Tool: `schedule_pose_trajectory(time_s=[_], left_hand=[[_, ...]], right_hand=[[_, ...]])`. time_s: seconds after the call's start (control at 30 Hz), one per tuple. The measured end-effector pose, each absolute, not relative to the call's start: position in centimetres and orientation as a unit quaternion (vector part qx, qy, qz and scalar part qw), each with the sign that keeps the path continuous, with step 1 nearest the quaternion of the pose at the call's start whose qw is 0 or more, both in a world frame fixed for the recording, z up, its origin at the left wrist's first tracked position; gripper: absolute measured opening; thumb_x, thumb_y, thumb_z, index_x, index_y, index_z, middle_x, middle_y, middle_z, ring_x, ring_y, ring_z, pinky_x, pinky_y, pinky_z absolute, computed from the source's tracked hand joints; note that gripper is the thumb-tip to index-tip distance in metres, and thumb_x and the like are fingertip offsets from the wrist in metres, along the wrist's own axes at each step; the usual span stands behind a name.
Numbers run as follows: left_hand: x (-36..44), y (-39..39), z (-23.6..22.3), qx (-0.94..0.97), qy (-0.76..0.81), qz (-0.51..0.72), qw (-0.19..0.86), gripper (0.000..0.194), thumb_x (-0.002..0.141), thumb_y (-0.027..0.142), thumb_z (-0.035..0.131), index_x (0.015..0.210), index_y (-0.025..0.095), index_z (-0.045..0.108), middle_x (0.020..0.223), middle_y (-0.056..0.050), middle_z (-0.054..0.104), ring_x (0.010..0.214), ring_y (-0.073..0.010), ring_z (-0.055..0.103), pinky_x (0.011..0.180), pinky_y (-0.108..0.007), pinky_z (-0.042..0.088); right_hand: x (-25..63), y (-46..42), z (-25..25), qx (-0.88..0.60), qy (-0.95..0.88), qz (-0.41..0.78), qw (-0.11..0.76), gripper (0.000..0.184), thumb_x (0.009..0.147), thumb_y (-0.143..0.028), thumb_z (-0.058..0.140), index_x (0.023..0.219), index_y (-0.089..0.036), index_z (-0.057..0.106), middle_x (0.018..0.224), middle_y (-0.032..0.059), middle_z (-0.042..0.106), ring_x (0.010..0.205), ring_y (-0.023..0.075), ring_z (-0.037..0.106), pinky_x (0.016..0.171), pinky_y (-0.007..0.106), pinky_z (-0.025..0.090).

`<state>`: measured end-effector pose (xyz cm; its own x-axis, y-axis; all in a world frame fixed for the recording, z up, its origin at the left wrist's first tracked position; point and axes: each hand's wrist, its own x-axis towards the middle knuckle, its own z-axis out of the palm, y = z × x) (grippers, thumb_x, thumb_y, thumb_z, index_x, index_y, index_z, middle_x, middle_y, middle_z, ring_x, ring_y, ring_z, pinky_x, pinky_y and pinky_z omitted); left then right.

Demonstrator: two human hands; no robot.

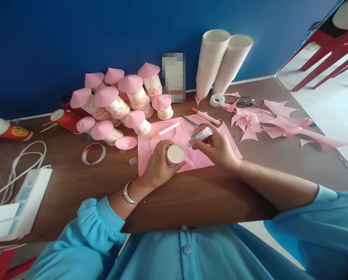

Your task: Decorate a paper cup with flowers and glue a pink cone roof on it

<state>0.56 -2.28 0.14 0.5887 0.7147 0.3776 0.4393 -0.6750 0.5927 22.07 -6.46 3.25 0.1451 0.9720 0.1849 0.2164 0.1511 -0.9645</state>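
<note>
My left hand (155,167) is wrapped round a white paper cup (176,154), whose pale round end faces up toward me. Just right of it, my right hand (219,149) grips a white glue stick (203,134), tilted and apart from the cup. Pink paper (146,159) lies flat under both hands. On that sheet rest a white marker with an orange tip (166,130), a pair of scissors (190,121) partly hidden by my right hand, and an orange-capped marker (206,116) at the far edge.
Several cups with pink cone roofs (132,91) stand at the back left. Two tall stacks of paper cups (211,58) lean near the blue wall beside a tape roll (217,100). Pink scraps (274,120) lie right; a power strip (31,198) and another tape roll (94,153) lie left.
</note>
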Motion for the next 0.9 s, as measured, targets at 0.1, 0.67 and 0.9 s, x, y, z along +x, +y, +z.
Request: schedule_pose_trajectory(time_s=[0.1, 0.67, 0.9], left_hand=[[0.6, -2.3, 0.0, 0.859, 0.353, 0.283, 0.241, 0.059, 0.083, 0.041, 0.080, 0.127, 0.025, 0.043, 0.124, -0.009, 0.061, 0.113, -0.0271, 0.064, 0.093, -0.046, 0.056], [0.6, -2.4, 0.0, 0.879, 0.275, 0.323, 0.217, 0.066, 0.083, 0.019, 0.064, 0.141, 0.017, 0.033, 0.126, -0.016, 0.053, 0.115, -0.0296, 0.055, 0.098, -0.050, 0.054], [0.8, -2.5, 0.1, 0.860, 0.293, 0.349, 0.231, 0.056, 0.081, 0.022, 0.073, 0.127, 0.021, 0.040, 0.119, -0.011, 0.055, 0.112, -0.0268, 0.060, 0.094, -0.045, 0.055]], right_hand=[[21.7, -7.0, 3.6, -0.515, -0.575, 0.352, 0.529, 0.035, 0.084, -0.052, 0.078, 0.089, -0.022, 0.062, 0.084, 0.0008, 0.067, 0.072, 0.0153, 0.063, 0.064, 0.031, 0.056], [21.7, -7.4, 3.9, -0.498, -0.603, 0.345, 0.519, 0.025, 0.085, -0.041, 0.079, 0.086, -0.022, 0.062, 0.084, 0.0007, 0.066, 0.073, 0.0158, 0.064, 0.064, 0.031, 0.054], [22.1, -6.6, 3.2, -0.558, -0.548, 0.363, 0.508, 0.033, 0.082, -0.048, 0.081, 0.087, -0.021, 0.062, 0.081, 0.0012, 0.068, 0.071, 0.0167, 0.065, 0.064, 0.032, 0.057]])
